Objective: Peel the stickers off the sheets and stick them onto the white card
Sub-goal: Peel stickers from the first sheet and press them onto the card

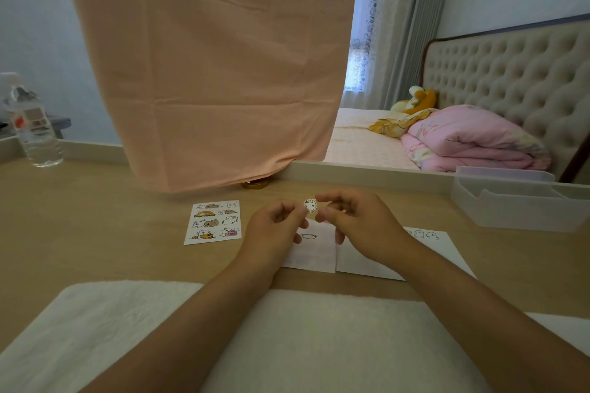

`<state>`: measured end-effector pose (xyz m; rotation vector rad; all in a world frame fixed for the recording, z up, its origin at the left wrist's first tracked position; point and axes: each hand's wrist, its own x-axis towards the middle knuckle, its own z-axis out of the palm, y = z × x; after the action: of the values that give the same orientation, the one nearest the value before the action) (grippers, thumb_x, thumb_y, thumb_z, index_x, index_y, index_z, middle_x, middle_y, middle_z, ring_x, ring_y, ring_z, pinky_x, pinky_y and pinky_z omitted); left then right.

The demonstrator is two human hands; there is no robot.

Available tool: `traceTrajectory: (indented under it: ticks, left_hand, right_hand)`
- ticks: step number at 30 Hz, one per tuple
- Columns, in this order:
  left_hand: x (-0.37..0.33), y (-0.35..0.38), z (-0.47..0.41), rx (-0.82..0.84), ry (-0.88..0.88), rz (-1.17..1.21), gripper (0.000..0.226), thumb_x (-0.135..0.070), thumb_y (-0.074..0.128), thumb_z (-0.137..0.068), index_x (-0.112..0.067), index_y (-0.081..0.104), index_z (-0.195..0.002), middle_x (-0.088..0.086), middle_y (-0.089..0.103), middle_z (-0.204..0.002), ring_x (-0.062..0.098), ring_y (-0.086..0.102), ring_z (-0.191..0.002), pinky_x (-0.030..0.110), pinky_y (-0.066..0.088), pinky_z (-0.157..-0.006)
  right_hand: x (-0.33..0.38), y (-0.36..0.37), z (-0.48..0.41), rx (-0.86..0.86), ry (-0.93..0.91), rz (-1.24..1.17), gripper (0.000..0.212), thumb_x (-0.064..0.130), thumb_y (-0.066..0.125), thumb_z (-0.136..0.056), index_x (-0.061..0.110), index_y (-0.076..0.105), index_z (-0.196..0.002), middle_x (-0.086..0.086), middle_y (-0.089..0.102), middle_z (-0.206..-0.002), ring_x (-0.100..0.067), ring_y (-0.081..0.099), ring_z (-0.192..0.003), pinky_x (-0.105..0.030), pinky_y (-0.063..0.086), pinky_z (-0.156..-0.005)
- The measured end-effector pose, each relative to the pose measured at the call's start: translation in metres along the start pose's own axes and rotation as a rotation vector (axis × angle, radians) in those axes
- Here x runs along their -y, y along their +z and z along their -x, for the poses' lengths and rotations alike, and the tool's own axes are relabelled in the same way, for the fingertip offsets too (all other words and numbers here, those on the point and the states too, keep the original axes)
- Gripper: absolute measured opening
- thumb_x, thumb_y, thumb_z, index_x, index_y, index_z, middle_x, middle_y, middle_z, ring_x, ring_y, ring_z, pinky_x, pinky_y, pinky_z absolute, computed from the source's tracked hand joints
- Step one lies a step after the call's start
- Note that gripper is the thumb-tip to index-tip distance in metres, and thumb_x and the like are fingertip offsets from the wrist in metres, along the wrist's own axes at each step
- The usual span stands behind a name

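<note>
While it is held just above the counter [95, 217], a small sticker [310, 205] is pinched at its left edge by the left hand [274, 226] and at its right edge by the right hand [360, 223] (each grip is closed on it). The white card [314, 254] is seen directly beneath, with one pale figure [308, 236] stuck on it. A sticker sheet [214, 222] is laid to the left.

Left forearm [204, 309] and right forearm [459, 297] come in from the near edge, converging. Left hand [274, 225] and right hand [360, 220] are raised, fingers curled. Both pinch one small sticker [310, 205] between them.
</note>
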<state>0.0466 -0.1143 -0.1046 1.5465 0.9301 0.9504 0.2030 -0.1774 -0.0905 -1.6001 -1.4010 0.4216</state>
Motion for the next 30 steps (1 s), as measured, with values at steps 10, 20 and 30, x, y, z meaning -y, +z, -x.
traceTrajectory:
  ticks: [10,20,30]
  left_hand:
    - [0.002,0.0,0.002,0.024,0.106,0.007,0.011,-0.031,0.065,-0.095,-0.028,0.074,-0.099,-0.009,0.074,-0.089,0.005,0.068,-0.071,0.007,0.043,-0.054]
    - [0.001,0.007,0.008,0.06,0.176,-0.118,0.02,-0.032,0.056,-0.1,-0.033,0.074,-0.11,-0.02,0.074,-0.089,-0.003,0.067,-0.077,0.018,0.048,-0.07]
    - [-0.017,0.051,-0.008,0.268,0.416,-0.717,0.024,-0.03,0.055,-0.1,-0.033,0.066,-0.12,-0.02,0.062,-0.116,-0.003,0.056,-0.102,0.014,0.043,-0.089]
  right_hand:
    - [0.012,0.003,0.003,-0.056,0.161,-0.205,0.015,0.022,0.063,-0.098,0.014,0.074,-0.093,-0.001,0.077,-0.085,-0.014,0.056,-0.05,-0.012,0.038,-0.044]
    - [0.012,-0.015,0.006,0.016,0.209,-0.143,0.019,0.024,0.058,-0.101,0.014,0.071,-0.091,0.004,0.073,-0.078,-0.016,0.059,-0.054,-0.012,0.037,-0.042]
    - [-0.031,-0.101,0.017,0.068,0.35,-0.01,0.02,0.03,0.059,-0.1,0.013,0.066,-0.094,0.0,0.071,-0.079,-0.015,0.056,-0.053,-0.023,0.033,-0.045]
